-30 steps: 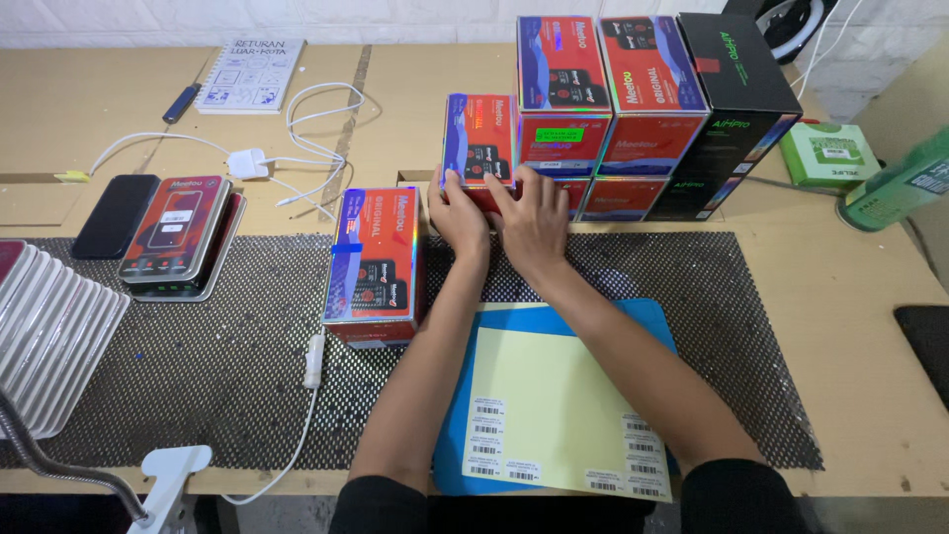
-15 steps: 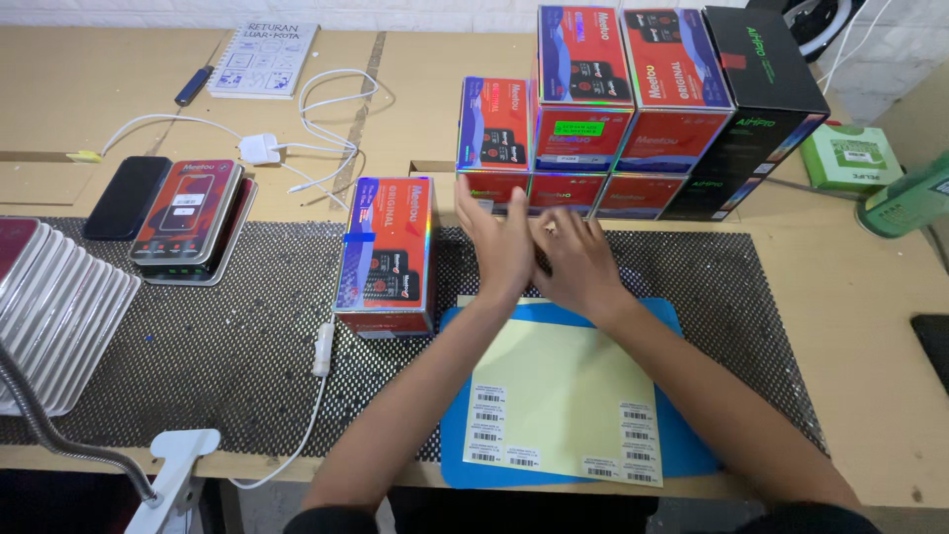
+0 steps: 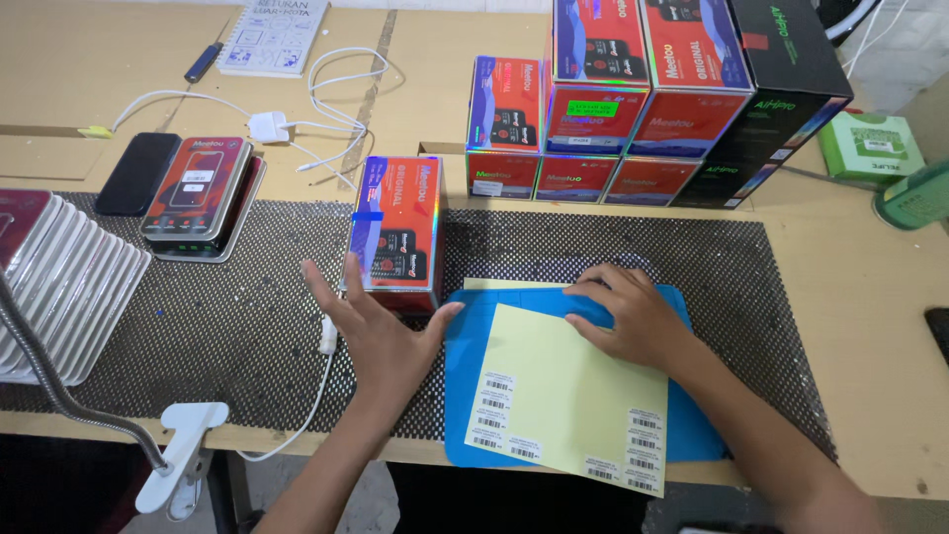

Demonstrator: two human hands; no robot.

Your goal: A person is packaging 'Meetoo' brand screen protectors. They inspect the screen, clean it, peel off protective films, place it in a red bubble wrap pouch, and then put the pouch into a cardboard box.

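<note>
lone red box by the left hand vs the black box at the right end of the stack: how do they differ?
The red box stands alone on the mesh mat; the black box sits against the stacked boxes behind the mat. The red box is red with a shiny blue edge; the black box is black with green print. The open left hand is just below the red box; no hand is near the black box. Both are closed retail cartons.
</note>
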